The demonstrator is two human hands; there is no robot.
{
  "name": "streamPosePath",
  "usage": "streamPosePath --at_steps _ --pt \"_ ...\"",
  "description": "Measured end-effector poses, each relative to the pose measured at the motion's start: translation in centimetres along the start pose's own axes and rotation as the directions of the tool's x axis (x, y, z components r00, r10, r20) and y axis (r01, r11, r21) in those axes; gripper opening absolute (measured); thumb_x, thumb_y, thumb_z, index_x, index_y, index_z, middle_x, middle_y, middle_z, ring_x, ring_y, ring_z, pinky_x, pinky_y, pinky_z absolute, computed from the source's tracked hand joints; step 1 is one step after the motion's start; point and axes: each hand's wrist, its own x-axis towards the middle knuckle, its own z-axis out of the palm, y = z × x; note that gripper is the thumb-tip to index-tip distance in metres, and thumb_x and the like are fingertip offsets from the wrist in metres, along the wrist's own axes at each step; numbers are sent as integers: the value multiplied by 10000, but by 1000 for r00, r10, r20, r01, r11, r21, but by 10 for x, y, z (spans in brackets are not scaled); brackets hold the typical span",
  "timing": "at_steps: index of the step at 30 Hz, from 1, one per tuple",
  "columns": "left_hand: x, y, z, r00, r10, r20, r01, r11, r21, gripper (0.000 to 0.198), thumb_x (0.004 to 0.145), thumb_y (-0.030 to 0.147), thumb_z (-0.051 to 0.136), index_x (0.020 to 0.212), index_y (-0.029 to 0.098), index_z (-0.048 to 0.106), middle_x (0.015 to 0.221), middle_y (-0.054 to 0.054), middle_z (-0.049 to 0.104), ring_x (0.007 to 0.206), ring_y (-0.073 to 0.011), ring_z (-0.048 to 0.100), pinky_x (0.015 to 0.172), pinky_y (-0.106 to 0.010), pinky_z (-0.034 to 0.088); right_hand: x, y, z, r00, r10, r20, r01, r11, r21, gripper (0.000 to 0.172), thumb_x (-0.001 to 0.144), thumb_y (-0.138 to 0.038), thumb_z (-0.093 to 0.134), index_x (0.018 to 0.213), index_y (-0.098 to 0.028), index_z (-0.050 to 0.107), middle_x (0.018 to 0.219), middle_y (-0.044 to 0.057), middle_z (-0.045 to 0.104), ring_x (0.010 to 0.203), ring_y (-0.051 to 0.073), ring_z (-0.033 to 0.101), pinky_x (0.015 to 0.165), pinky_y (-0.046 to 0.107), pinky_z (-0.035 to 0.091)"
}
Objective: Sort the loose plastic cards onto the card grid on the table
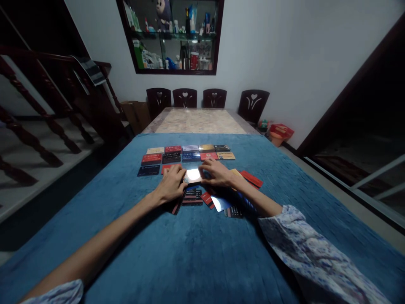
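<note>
Between my two hands is a pale card (193,175) with a bright glare on its face. My left hand (171,182) pinches its left edge, and my right hand (217,173) closes on its right edge. Beyond them lie rows of plastic cards, among them a black card (171,157), a red card (151,158) and a dark blue card (148,170). An orange-red card (166,169) is partly covered by my left hand. Nearer to me, loose cards overlap, including a striped dark card (192,202) and a white-blue card (220,203).
A blue cloth (190,249) covers the near part of the table, with the bare patterned tabletop (199,120) past it. Several dark chairs (185,98) stand at the far end. A red card (252,179) lies beyond my right forearm. A wall cabinet (174,72) is behind.
</note>
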Motion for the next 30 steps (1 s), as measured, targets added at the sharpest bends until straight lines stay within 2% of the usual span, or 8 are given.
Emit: streamPosePath --at_steps 6,12,15,26,30 --pt "17 12 0 999 19 40 -19 1000 9 288 858 241 590 1133 157 587 1224 -134 551 1150 -300 498 968 -493 386 -9 16 -5 1000 4 -18 -4 1000 -13 273 778 -351 783 977 -198 676 1062 96 598 1006 254 477 875 417 409" --pt "32 19 4 998 55 36 -56 998 18 263 853 250 599 1103 170 602 1189 -123 553 1113 -297 493 928 -478 392 -18 32 -11 1000 -7 -9 7 1000 -19 335 801 -362 754 1073 -191 661 1051 96 599 973 245 475 858 404 401" --pt "39 22 8 997 75 36 -76 997 13 261 852 247 593 1102 173 601 1172 -120 557 1119 -295 489 932 -473 389 -22 38 -15 1000 1 6 -1 1000 -21 311 805 -379 749 1040 -190 672 1038 95 598 957 243 479 873 413 400" --pt "72 41 15 994 92 66 -94 995 35 272 839 241 592 1102 173 601 1199 -133 564 1138 -306 488 951 -493 386 -38 61 -30 996 84 -7 -84 996 -34 374 761 -355 771 1097 -210 697 1098 115 621 1037 287 503 906 451 426" --pt "86 48 16 992 92 90 -97 994 55 297 853 253 571 1137 167 589 1217 -143 554 1159 -310 480 940 -483 392 -43 71 -37 992 127 7 -126 991 -33 405 770 -361 752 1126 -178 687 1140 140 617 1033 289 502 896 448 433"
